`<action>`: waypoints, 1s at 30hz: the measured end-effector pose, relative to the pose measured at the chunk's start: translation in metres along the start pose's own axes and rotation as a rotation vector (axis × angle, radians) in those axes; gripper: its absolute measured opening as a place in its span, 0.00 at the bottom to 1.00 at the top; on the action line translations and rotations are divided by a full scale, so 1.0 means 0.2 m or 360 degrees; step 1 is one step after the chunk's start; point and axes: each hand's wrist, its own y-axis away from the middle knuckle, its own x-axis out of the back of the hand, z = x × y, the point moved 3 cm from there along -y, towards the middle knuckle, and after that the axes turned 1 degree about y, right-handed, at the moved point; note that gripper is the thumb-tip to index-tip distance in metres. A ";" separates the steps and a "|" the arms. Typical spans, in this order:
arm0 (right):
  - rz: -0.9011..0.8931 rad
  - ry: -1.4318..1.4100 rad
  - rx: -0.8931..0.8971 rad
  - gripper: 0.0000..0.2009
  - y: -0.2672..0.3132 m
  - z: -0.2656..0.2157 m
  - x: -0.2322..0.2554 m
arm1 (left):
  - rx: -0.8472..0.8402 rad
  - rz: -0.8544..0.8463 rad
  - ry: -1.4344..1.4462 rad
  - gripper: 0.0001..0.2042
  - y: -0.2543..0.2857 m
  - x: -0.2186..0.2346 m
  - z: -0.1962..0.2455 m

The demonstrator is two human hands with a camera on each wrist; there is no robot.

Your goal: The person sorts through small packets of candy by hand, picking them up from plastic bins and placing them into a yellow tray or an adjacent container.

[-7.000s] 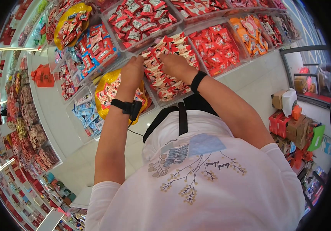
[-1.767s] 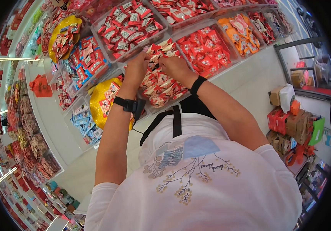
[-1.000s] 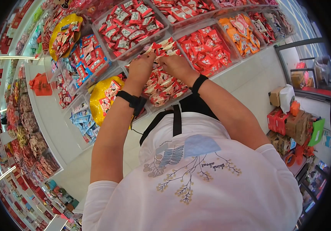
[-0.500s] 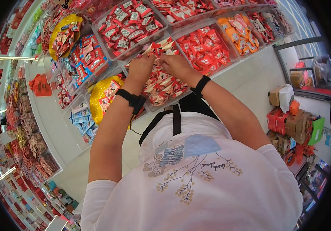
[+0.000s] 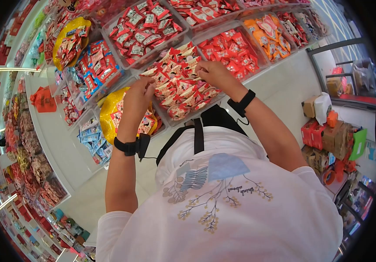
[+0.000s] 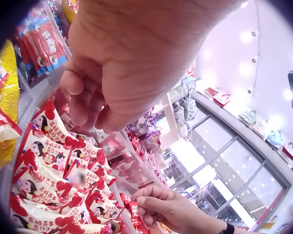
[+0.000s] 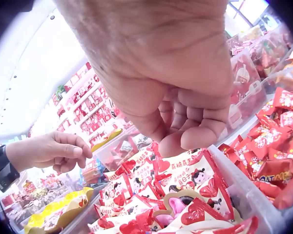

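Fingers of the left hand (image 5: pixel 139 94) were curled loosely at the near-left edge of a clear bin (image 5: pixel 180 114) heaped with red-and-white candy packets (image 5: pixel 177 85); whether they held one, the head view did not show. The right hand (image 5: pixel 213 72) hovered over the bin's far right corner, fingertips drawn together. The bin's long side ran slantwise between both hands, each about equally close. A yellow bag (image 5: pixel 109 111) of similar packets lay just left.

From the left wrist, the left hand's fingers (image 6: pixel 83 97) were bent inward above the packets (image 6: pixel 53 161), apparently empty; the right hand (image 6: pixel 168 207) pinched at a packet farther along.

From the right wrist, the right hand's fingers (image 7: pixel 195 131) curled just above the packets (image 7: pixel 180 180); a grip could not be told. The left hand (image 7: pixel 53 148) hung curled beyond.
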 end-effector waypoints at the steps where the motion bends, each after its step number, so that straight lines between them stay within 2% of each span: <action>1: -0.0020 0.0053 -0.0005 0.07 0.00 -0.01 -0.02 | -0.0051 -0.0025 -0.0017 0.12 0.02 -0.03 0.00; 6: -0.0116 0.0434 0.0042 0.06 -0.05 -0.02 -0.17 | -0.0185 -0.0263 -0.0215 0.15 -0.02 -0.24 0.08; 9: -0.0130 0.0511 0.0038 0.05 -0.06 -0.01 -0.19 | -0.0279 -0.0230 -0.0307 0.13 -0.06 -0.37 0.09; 12: -0.0151 0.0540 0.0100 0.06 -0.07 -0.01 -0.20 | -0.0186 -0.0323 -0.0512 0.12 -0.11 -0.44 0.07; 18: -0.0161 0.0655 0.0133 0.05 -0.10 0.01 -0.23 | -0.0065 -0.0372 -0.0451 0.16 -0.14 -0.48 0.02; 21: -0.0119 0.0677 0.0158 0.06 -0.10 0.00 -0.24 | 0.0075 -0.0356 -0.0327 0.14 -0.14 -0.48 -0.01; 24: -0.0130 0.0668 0.0163 0.06 -0.11 0.01 -0.25 | 0.0087 -0.0297 -0.0198 0.15 -0.14 -0.49 -0.04; 27: -0.0132 0.0717 0.0133 0.06 -0.12 0.02 -0.26 | 0.0081 -0.0348 -0.0080 0.12 -0.15 -0.49 -0.04; 30: -0.0243 0.0771 0.0087 0.06 -0.13 0.03 -0.26 | -0.0001 -0.0308 -0.0046 0.09 -0.16 -0.51 -0.06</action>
